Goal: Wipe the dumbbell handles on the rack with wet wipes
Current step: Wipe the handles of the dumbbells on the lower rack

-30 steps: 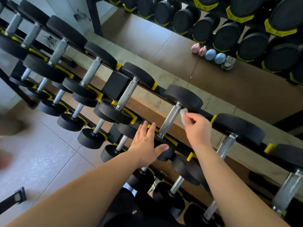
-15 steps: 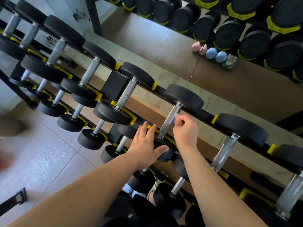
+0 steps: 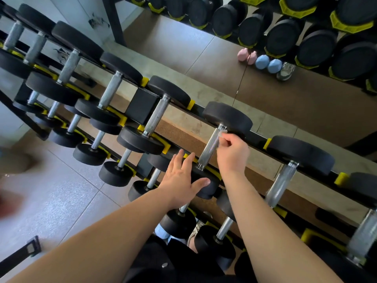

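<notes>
Sliding back up since 0.5 s ago, the right hand (image 3: 233, 153) has moved from the middle of the knurled silver steel handle (image 3: 208, 149) to its far end; the left hand (image 3: 181, 180) has stayed where it was.

Grey speckled floor tiles (image 3: 61, 197) spread out to the left of the left hand. Beyond both hands, behind the black steel rack with yellow cradles (image 3: 259, 139), run a brown cork-like strip (image 3: 179, 137) and a pale concrete ledge (image 3: 204, 92). Far beyond the right hand stands a second rack of black round dumbbells (image 3: 318, 43), with 2 small pink dumbbells (image 3: 246, 56), 2 small blue dumbbells (image 3: 268, 64) and a grey sneaker (image 3: 286, 71) on the brown floor beneath it.

The handle lies between the 2 hands, slanting away from the person. The right hand's fingertips pinch a small white wet wipe (image 3: 222, 133) against the handle's far end, just under the black round far head (image 3: 228, 117). The left hand lies released, fingers straight, its palm and thumb pressed on the black round near head (image 3: 208, 190). Neighbouring dumbbells rest on the same tier to the left of the left hand and to the right of the right arm.
</notes>
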{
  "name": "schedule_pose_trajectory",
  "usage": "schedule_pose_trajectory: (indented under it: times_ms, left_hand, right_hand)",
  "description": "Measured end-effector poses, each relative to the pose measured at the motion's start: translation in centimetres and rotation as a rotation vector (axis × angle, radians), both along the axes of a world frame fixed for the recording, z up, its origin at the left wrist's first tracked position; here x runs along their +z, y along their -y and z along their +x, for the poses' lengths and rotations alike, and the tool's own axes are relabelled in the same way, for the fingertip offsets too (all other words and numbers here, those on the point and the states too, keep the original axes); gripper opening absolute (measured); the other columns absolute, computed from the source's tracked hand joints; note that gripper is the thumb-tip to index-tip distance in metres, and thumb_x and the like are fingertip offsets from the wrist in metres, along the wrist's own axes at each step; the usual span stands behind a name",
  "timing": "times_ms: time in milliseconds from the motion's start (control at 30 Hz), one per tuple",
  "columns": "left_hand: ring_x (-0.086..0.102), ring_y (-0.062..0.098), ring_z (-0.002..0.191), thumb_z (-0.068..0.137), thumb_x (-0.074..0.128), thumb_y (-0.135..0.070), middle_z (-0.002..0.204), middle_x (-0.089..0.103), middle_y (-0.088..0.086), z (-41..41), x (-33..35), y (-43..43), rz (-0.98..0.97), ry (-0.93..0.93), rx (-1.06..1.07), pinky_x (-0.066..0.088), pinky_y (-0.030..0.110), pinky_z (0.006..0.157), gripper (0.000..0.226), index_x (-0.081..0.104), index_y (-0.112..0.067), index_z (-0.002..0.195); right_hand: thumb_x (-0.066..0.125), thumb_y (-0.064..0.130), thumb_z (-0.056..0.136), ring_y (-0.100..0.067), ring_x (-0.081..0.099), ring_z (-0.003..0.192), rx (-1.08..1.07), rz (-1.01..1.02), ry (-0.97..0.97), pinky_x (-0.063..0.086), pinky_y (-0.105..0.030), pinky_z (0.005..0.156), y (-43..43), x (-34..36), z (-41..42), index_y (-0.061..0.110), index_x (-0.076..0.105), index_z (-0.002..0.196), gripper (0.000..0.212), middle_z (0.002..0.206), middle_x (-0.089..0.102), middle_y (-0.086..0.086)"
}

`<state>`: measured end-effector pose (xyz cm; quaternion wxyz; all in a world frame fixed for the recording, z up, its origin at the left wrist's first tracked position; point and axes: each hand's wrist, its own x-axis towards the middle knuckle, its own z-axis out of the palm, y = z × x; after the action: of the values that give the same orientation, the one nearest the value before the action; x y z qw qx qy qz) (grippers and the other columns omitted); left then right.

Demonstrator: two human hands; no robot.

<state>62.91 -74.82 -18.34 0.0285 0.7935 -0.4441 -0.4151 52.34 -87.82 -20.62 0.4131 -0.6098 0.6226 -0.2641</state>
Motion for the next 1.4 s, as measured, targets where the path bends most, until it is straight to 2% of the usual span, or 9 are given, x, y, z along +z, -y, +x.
schedule_pose_trajectory:
  times_ms: [167, 333, 467, 600, 700, 767, 933, 1100, 1400]
  left_hand:
    - [-0.015, 0.024, 0.158, 0.095, 0.052, -0.069, 0.170, -0.021, -0.007, -0.1, -0.1, 0.0, -0.015, 0.007, 0.013, 0.009, 0.054, 0.129, 0.094, -0.005, -0.037, 0.163]
    - [-0.014, 0.025, 0.158, 0.095, 0.051, -0.069, 0.170, -0.020, -0.005, 0.0, -0.1, -0.1, -0.025, 0.007, 0.001, 0.009, 0.053, 0.129, 0.094, -0.004, -0.036, 0.163]
    - [-0.014, 0.025, 0.158, 0.096, 0.050, -0.068, 0.170, -0.020, -0.006, 0.0, 0.2, 0.0, -0.014, 0.004, -0.002, 0.010, 0.055, 0.128, 0.092, -0.005, -0.037, 0.163]
    - [-0.015, 0.024, 0.158, 0.095, 0.049, -0.070, 0.170, -0.021, -0.007, 0.0, 0.2, 0.0, -0.010, 0.008, 0.001, 0.012, 0.055, 0.128, 0.093, -0.005, -0.037, 0.163]
    - [-0.015, 0.023, 0.158, 0.095, 0.050, -0.070, 0.170, -0.021, -0.008, 0.1, 0.1, -0.1, -0.014, 0.001, 0.004, 0.011, 0.054, 0.129, 0.093, -0.005, -0.038, 0.163]
    - [-0.017, 0.023, 0.158, 0.095, 0.050, -0.069, 0.170, -0.022, -0.008, 0.1, 0.1, -0.1, -0.016, -0.009, 0.006, 0.009, 0.054, 0.129, 0.093, -0.005, -0.038, 0.163]
    - [-0.017, 0.023, 0.158, 0.094, 0.050, -0.071, 0.170, -0.020, -0.006, 0.2, -0.2, -0.2, -0.030, 0.001, 0.001, 0.009, 0.052, 0.129, 0.095, -0.005, -0.037, 0.163]
    - [-0.018, 0.023, 0.158, 0.096, 0.049, -0.070, 0.170, -0.022, -0.007, 0.3, 0.2, -0.2, -0.022, -0.010, -0.006, 0.008, 0.054, 0.129, 0.093, -0.006, -0.038, 0.163]
    - [-0.017, 0.024, 0.158, 0.096, 0.052, -0.067, 0.170, -0.020, -0.008, 0.3, 0.1, 0.0, -0.021, -0.031, 0.006, 0.008, 0.055, 0.129, 0.089, -0.001, -0.040, 0.162]
  right_hand:
    - [0.063, 0.005, 0.098, -0.013, 0.069, 0.101, 0.088, 0.051, -0.054, 0.048, -0.015, 0.075, -2.3, -1.0, -0.8, 0.010, 0.077, 0.113, 0.021, 0.108, 0.076, -0.003]
    - [0.072, 0.018, 0.095, -0.010, 0.070, 0.094, 0.396, 0.318, -0.061, 0.057, -0.031, 0.087, -3.1, -1.8, -3.6, 0.019, 0.080, 0.105, 0.013, 0.097, 0.077, 0.007]
    - [0.066, 0.018, 0.100, -0.003, 0.065, 0.090, 0.142, 0.146, -0.067, 0.049, -0.019, 0.073, 0.2, -0.1, -3.2, 0.019, 0.078, 0.112, 0.017, 0.098, 0.074, 0.007]
    - [0.063, 0.012, 0.100, -0.016, 0.069, 0.104, -0.054, 0.091, 0.015, 0.059, -0.035, 0.088, 0.7, 0.1, 0.1, 0.014, 0.077, 0.119, 0.024, 0.110, 0.076, -0.001]
    - [0.064, 0.008, 0.098, -0.015, 0.070, 0.104, -0.105, 0.142, 0.068, 0.059, -0.032, 0.087, -0.2, -0.7, 0.5, 0.014, 0.078, 0.113, 0.021, 0.108, 0.076, -0.001]
    - [0.065, 0.008, 0.097, -0.013, 0.069, 0.100, -0.007, 0.193, 0.022, 0.056, -0.025, 0.080, -0.8, -0.7, -0.7, 0.015, 0.077, 0.107, 0.017, 0.104, 0.075, 0.001]
    - [0.071, 0.016, 0.095, -0.015, 0.070, 0.093, 0.473, 0.307, -0.124, 0.057, -0.034, 0.088, -2.2, -0.7, -3.7, 0.015, 0.079, 0.101, 0.010, 0.093, 0.075, 0.004]
    - [0.067, 0.023, 0.100, -0.008, 0.067, 0.089, 0.146, 0.122, -0.085, 0.056, -0.030, 0.082, 0.8, 0.7, -3.4, 0.016, 0.078, 0.109, 0.016, 0.096, 0.075, 0.005]
    - [0.068, 0.006, 0.097, -0.003, 0.066, 0.092, -0.169, 0.250, 0.196, 0.059, -0.028, 0.086, -1.6, -0.1, 0.2, 0.015, 0.078, 0.115, 0.022, 0.105, 0.076, 0.006]
